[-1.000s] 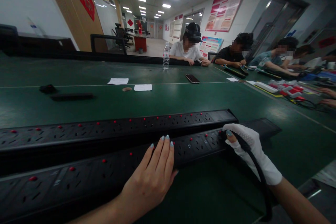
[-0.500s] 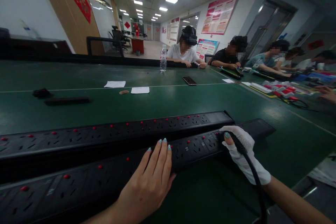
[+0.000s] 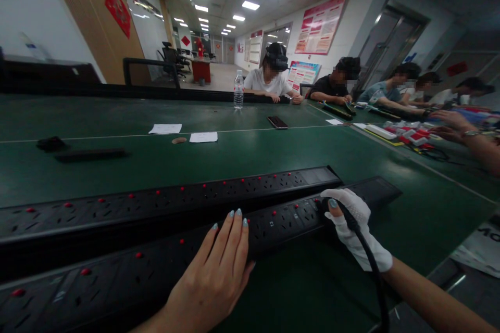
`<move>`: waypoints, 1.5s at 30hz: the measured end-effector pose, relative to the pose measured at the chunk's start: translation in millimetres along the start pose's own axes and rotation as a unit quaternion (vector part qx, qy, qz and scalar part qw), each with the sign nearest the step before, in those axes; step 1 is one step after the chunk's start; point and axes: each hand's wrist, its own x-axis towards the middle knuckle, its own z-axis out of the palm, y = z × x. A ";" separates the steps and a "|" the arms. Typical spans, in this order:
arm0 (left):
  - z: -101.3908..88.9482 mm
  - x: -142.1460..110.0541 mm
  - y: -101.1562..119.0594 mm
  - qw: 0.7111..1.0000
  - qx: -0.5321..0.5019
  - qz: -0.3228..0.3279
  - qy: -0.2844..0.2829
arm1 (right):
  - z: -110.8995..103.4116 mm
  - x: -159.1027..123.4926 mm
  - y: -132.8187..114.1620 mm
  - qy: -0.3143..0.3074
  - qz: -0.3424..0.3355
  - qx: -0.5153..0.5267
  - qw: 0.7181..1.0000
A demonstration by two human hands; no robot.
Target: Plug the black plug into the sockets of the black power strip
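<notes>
Two long black power strips lie side by side on the green table. My left hand (image 3: 216, 270) rests flat, fingers stretched out, on the nearer power strip (image 3: 269, 229), which carries a row of sockets and red lights. Toward that strip's right end, my right hand (image 3: 351, 218), in a white glove with the thumb tip bare, is closed around a black plug (image 3: 323, 207) at a socket. From the plug a thick black cable (image 3: 369, 250) runs down to the bottom edge. How deep the plug sits is hidden by my fingers. Behind lies the farther power strip (image 3: 219, 190).
On the green table (image 3: 219, 158) lie white paper slips (image 3: 203, 137), a phone (image 3: 277, 122) and dark black pieces (image 3: 91, 154). A water bottle (image 3: 238, 91) stands farther back. Several people sit along the far side; red and grey parts (image 3: 410, 132) lie at right, near another person's hands (image 3: 453, 120).
The whole view has shifted slightly to the left. Both my hands keep their places on the strip and plug. At the right, another person's hands and forearm have come farther into view.
</notes>
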 end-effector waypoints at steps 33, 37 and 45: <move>1.8 -2.4 0.8 1.000 0.006 0.000 -0.009 | 0.3 3.4 -2.1 -0.004 0.001 0.005 1.000; 0.8 -3.1 0.6 1.000 0.010 0.002 -0.013 | 0.0 2.9 -1.9 -0.003 0.002 0.008 1.000; -1.7 0.8 -0.3 1.000 0.019 0.014 -0.006 | 0.8 1.9 0.0 -0.004 0.016 0.028 0.999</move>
